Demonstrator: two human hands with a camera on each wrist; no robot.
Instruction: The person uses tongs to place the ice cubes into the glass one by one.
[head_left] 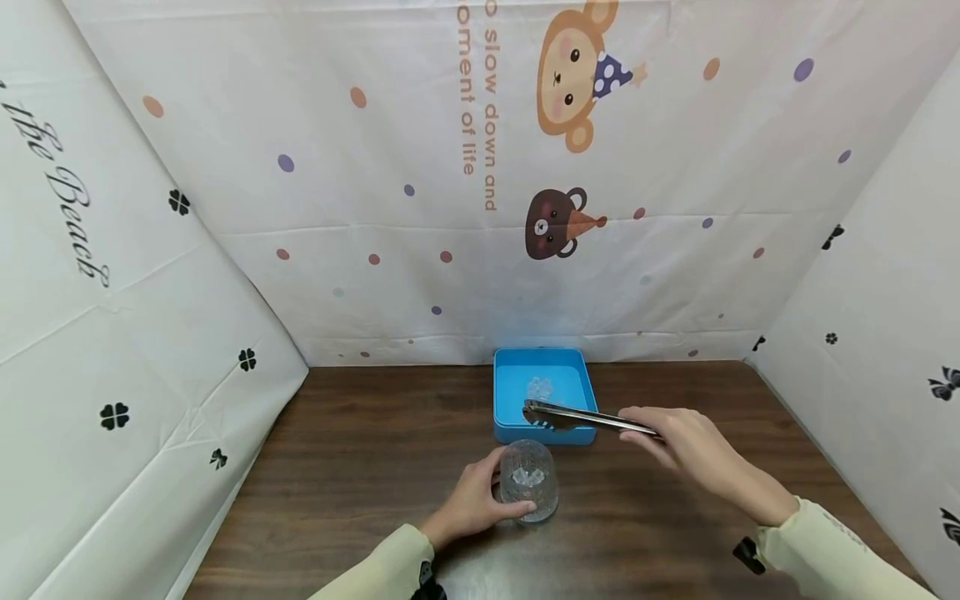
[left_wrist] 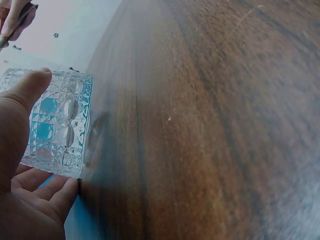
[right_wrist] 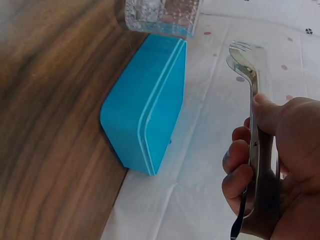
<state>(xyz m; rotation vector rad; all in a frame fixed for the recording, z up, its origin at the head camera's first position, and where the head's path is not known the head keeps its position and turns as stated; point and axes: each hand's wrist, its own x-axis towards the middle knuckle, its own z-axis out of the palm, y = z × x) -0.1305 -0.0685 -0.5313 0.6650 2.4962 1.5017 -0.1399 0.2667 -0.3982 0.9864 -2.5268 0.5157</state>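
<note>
My left hand [head_left: 471, 502] holds a clear, cut-pattern glass [head_left: 531, 493] upright on the table, thumb on the near side and fingers on the far side. A few clear, ice-like pieces [head_left: 527, 477] show inside it. My right hand [head_left: 693, 446] grips metal tongs [head_left: 592, 417] partway along their arms. The tongs' head reaches over the near part of a blue box [head_left: 510, 435]. In the right wrist view, the two ends of the tongs [right_wrist: 245, 62] lie close together with nothing seen between them. Several clear pieces [head_left: 538, 388] lie in the box.
The dark wood-grain table [head_left: 375, 442] carries the box near its back edge, just beyond the glass. A white printed cloth [head_left: 405, 292] hangs behind it, and further white cloths [head_left: 172, 350] stand at the left and right sides.
</note>
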